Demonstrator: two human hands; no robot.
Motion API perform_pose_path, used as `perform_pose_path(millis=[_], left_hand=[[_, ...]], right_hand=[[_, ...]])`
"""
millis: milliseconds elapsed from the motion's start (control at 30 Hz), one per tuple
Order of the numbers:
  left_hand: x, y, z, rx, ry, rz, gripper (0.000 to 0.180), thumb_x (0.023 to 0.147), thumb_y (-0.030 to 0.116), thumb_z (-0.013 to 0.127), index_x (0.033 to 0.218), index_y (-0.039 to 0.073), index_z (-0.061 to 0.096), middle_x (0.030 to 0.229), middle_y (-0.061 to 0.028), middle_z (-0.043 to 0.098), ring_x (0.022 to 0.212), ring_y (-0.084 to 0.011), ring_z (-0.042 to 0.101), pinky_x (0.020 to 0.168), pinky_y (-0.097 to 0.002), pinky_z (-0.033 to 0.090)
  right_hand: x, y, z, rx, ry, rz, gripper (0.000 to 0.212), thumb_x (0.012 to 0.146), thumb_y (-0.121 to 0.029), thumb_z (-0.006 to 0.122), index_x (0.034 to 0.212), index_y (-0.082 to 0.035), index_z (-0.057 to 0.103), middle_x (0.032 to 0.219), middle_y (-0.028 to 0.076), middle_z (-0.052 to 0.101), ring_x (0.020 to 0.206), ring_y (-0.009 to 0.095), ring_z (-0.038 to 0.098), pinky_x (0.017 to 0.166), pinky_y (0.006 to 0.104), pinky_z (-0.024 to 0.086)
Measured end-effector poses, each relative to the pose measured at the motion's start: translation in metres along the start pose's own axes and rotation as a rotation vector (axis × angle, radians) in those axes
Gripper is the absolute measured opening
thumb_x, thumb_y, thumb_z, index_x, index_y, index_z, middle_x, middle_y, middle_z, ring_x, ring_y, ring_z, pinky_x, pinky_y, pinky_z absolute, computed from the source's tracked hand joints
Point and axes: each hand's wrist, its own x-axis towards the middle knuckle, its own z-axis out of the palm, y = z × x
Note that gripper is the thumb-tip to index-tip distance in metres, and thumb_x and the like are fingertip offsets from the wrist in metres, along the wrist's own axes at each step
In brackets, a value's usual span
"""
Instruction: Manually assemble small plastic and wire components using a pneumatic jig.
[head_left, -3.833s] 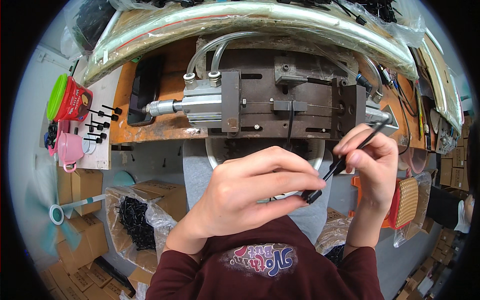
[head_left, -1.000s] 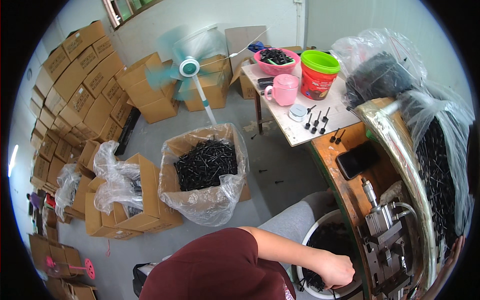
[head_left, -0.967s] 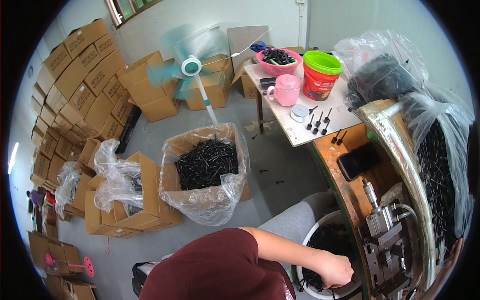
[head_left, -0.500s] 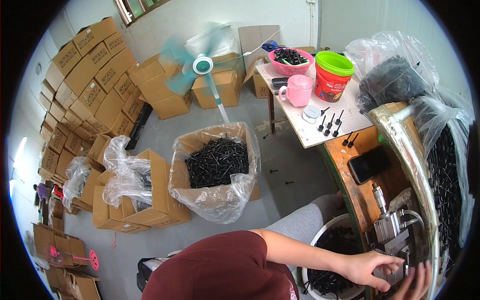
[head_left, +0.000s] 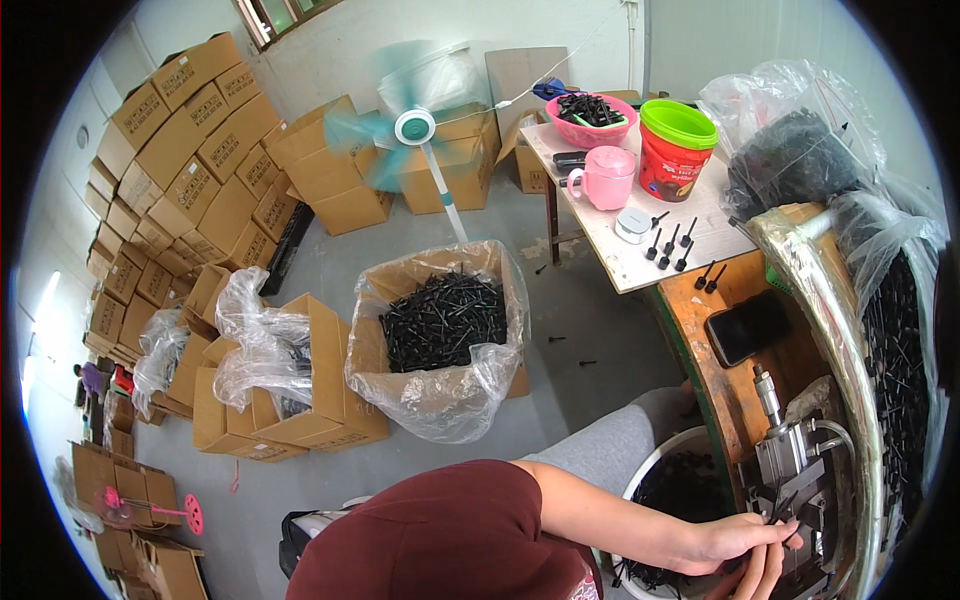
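My left hand (head_left: 735,538) is at the lower right, fingers pinched on a slim black pin (head_left: 783,508) that looks like the thick-headed ones lying around. Just below it, against its fingertips, is my right hand (head_left: 762,574). The right fingers are curled together, and what they hold, if anything, is hidden. Both hands are at the near side of a metal clamping fixture (head_left: 785,455) with a micrometer-like knob (head_left: 766,388). A white bucket (head_left: 640,480) of black pins stands below my left forearm.
A black phone (head_left: 748,328) lies on the wooden bench (head_left: 690,310). The white table (head_left: 610,245) bears loose pins, a pink mug (head_left: 606,180), a red tub (head_left: 670,165) and a pink bowl (head_left: 597,135). A plastic-lined carton (head_left: 440,405) of pins, a fan (head_left: 415,127) and stacked cartons (head_left: 190,140) stand left.
My hands have come together, moving a little left from the fixture. The right fingers, spread before, are now curled against the left hand. A black pin now shows at the left fingertips.
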Motion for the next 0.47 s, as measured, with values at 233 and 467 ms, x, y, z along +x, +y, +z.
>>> perform_pose_path(millis=[233,467], left_hand=[[-0.003,-0.003,0.001,0.002,0.009,0.048,0.039,0.104,0.044,0.045,0.097,0.007,0.057,0.085,-0.0003,0.059,0.089,-0.0128,0.061,0.082,-0.0257,0.047],[0.003,0.002,0.0,0.278,0.065,0.052,0.036,0.105,0.043,0.042,0.101,0.009,0.053,0.088,0.0006,0.06,0.081,-0.0083,0.057,0.071,-0.0227,0.047]], right_hand=[[-0.003,-0.001,-0.01,0.078,-0.016,-0.054,0.032,0.101,-0.014,0.05,0.124,0.004,0.062,0.134,0.024,0.055,0.119,0.035,0.059,0.105,0.039,0.046],[-0.014,0.009,-0.014,0.16,-0.06,-0.062,0.036,0.102,-0.021,0.049,0.128,0.002,0.06,0.136,0.023,0.054,0.126,0.035,0.054,0.107,0.0416,0.045]])
